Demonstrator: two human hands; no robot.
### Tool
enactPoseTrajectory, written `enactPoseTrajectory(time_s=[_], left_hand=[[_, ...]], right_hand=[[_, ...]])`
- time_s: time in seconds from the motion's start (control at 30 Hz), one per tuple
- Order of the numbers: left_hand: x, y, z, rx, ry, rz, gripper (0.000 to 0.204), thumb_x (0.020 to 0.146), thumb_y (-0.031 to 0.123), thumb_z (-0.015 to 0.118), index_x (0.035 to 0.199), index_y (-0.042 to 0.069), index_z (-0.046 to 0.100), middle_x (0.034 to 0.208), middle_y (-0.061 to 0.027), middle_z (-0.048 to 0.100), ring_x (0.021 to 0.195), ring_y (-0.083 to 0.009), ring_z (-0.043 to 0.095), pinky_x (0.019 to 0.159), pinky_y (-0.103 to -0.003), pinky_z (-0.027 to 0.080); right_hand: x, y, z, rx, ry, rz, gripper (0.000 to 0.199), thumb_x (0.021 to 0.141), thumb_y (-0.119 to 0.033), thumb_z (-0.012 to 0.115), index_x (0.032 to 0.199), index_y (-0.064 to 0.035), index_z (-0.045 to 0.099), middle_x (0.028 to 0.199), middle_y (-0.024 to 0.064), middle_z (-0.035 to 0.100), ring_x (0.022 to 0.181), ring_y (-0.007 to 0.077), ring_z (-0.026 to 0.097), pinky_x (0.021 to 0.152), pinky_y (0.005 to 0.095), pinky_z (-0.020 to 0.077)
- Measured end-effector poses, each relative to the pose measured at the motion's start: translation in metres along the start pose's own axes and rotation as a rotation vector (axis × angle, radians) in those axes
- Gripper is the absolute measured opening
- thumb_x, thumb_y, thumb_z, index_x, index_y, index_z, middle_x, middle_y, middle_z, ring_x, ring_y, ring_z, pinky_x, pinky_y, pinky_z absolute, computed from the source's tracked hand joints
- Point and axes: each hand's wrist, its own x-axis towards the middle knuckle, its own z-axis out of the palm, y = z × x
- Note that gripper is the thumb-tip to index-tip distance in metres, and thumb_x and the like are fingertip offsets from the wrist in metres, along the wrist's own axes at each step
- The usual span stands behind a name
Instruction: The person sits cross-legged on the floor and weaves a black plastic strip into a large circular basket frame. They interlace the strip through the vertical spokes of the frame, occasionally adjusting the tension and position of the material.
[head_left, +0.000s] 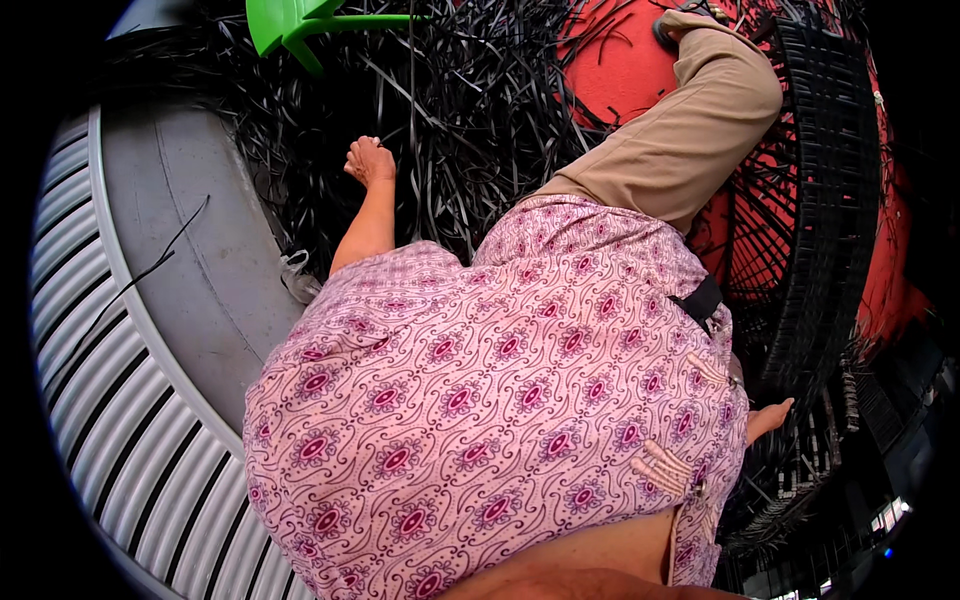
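My left hand [371, 162] reaches out over a heap of flat black plastic strips [440, 120]. Its fingers are curled closed, and whatever lies in them, if anything, is hidden. Beyond my side, on the right, only part of my right hand [769, 420] shows, close to the lower end of a black woven frame [830, 210]. The fingers of that hand are mostly out of sight, so its grip does not show. Loose strips fan out from the inner side of the woven frame.
A green plastic piece with legs [290, 22] lies at the far edge of the heap. Along the left runs a grey slatted metal structure [120, 350] beside a grey panel [190, 190]. My bent leg [690, 115] in tan trousers extends over the red floor [620, 70].
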Motion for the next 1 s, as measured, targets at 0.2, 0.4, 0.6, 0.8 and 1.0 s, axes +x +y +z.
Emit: enactPoseTrajectory(time_s=[0.2, 0.4, 0.6, 0.8, 1.0], left_hand=[[0.010, -0.012, -0.016, -0.352, -0.038, -0.122, 0.029, 0.088, 0.032, 0.068, 0.102, 0.008, 0.069, 0.096, -0.0131, 0.073, 0.095, -0.0323, 0.068, 0.084, -0.041, 0.051], [0.037, -0.034, 0.001, -0.824, -0.124, -0.209, 0.023, 0.085, 0.015, 0.073, 0.105, 0.003, 0.072, 0.086, -0.0055, 0.071, 0.079, -0.0187, 0.068, 0.076, -0.032, 0.053], [0.040, -0.034, -0.005, -1.290, -0.291, -0.349, 0.016, 0.081, 0.006, 0.079, 0.091, 0.002, 0.067, 0.079, -0.0005, 0.065, 0.072, -0.0123, 0.061, 0.068, -0.026, 0.051], [0.047, -0.029, -0.013, -1.204, -0.242, -0.379, 0.019, 0.080, 0.007, 0.081, 0.089, 0.005, 0.065, 0.078, -0.0019, 0.064, 0.072, -0.0141, 0.062, 0.063, -0.025, 0.050], [0.039, -0.012, -0.028, -1.346, -0.163, -0.539, 0.027, 0.090, 0.026, 0.073, 0.078, 0.009, 0.056, 0.071, -0.0017, 0.061, 0.062, -0.0146, 0.057, 0.059, -0.026, 0.048]], right_hand=[[0.008, 0.004, 0.011, 0.045, -0.003, -0.012, 0.066, 0.099, -0.052, 0.046, 0.129, 0.0057, 0.061, 0.141, 0.0272, 0.051, 0.128, 0.0411, 0.051, 0.110, 0.0445, 0.0382], [0.019, 0.023, 0.021, 0.093, -0.012, -0.026, 0.066, 0.099, -0.052, 0.047, 0.127, 0.0063, 0.063, 0.141, 0.0277, 0.051, 0.128, 0.0413, 0.051, 0.110, 0.0450, 0.0383], [0.025, 0.027, 0.025, 0.048, -0.037, -0.062, 0.069, 0.098, -0.054, 0.048, 0.130, 0.0058, 0.060, 0.141, 0.0274, 0.052, 0.128, 0.0403, 0.052, 0.109, 0.0447, 0.0396], [0.002, 0.008, 0.026, 0.122, -0.014, -0.019, 0.068, 0.098, -0.054, 0.049, 0.133, 0.0038, 0.059, 0.141, 0.0265, 0.052, 0.128, 0.0403, 0.051, 0.109, 0.0456, 0.0399], [-0.012, -0.006, 0.025, 0.125, 0.008, 0.022, 0.069, 0.098, -0.056, 0.049, 0.132, 0.0034, 0.059, 0.141, 0.0266, 0.051, 0.129, 0.0408, 0.050, 0.109, 0.0487, 0.0396]])
